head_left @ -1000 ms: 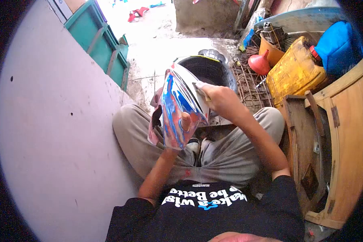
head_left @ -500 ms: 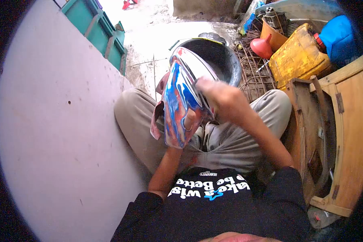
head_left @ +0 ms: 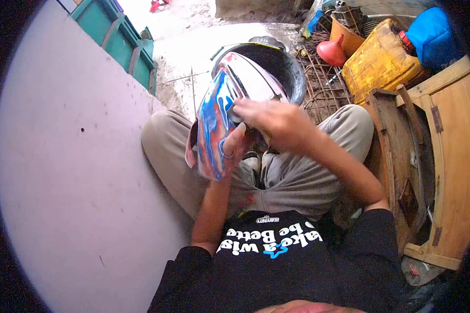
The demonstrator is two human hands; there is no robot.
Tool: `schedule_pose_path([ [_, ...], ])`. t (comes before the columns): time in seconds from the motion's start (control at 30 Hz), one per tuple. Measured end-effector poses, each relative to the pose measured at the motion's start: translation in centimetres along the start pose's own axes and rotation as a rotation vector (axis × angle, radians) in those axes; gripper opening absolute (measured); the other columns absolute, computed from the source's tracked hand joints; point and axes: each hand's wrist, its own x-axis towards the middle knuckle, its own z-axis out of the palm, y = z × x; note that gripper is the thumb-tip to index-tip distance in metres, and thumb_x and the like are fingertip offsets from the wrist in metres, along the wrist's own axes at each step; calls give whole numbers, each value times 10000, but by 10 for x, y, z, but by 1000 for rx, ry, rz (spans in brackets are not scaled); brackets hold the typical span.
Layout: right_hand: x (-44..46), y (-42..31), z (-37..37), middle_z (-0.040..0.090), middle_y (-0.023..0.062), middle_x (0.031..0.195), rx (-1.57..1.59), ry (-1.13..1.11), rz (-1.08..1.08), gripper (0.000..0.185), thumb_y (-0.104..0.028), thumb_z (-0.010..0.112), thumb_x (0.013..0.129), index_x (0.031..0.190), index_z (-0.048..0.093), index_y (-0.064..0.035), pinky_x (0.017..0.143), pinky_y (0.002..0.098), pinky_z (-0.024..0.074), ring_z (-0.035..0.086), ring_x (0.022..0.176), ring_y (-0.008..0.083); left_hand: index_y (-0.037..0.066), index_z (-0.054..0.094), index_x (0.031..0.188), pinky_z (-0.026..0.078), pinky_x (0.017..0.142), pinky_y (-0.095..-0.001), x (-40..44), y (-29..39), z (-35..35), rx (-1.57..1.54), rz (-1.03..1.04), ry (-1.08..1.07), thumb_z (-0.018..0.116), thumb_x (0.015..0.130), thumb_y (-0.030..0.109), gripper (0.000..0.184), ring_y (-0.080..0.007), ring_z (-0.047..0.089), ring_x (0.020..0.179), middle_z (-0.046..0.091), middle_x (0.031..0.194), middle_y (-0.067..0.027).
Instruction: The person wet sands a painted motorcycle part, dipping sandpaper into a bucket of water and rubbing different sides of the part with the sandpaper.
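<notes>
A curved plastic panel, patched blue, white and worn red, is held up above my lap. My left hand grips its lower end, the thumb on the near face and the other fingers mostly hidden behind. My right hand lies against the right side of the panel, its fingers pressed together over a small dark piece at the fingertips that I cannot make out. Behind the panel is a black tub, partly covered by it.
A pale wall runs along the left, with green panels beyond. On the right are a rusty metal grid, a red funnel, a yellow jerrycan, a blue container and wooden furniture.
My right hand has moved left and slightly down across the panel, closer to my left thumb. The view has tilted a little, and both hands still hold their places on the panel.
</notes>
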Motion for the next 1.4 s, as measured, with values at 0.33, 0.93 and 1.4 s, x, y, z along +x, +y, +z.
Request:
schedule_pose_path([
  [0.33,21,64,15,712,220,1177,-17,-190,194,398,-135,613,919,1306,655,-50,862,445,594,733,1030,344,11,500,1440,565,972,-438,17,-22,-25,914,444,133,543,1054,270,467,-264,651,1179,646,1329,-116],
  [0.93,44,77,18,737,179,1126,-6,-311,396,394,-117,608,911,1297,679,-86,863,440,585,735,984,351,249,618,1324,559,942,-489,8,58,55,772,519,232,873,803,159,587,-343,664,1134,616,1340,-185],
  [1.4,38,56,32,736,185,1143,92,-73,14,369,-131,616,911,1271,693,-128,878,422,586,739,1032,319,32,447,1466,578,830,-380,2,101,99,1018,381,209,785,826,72,724,-218,659,1014,631,1218,-120],
])
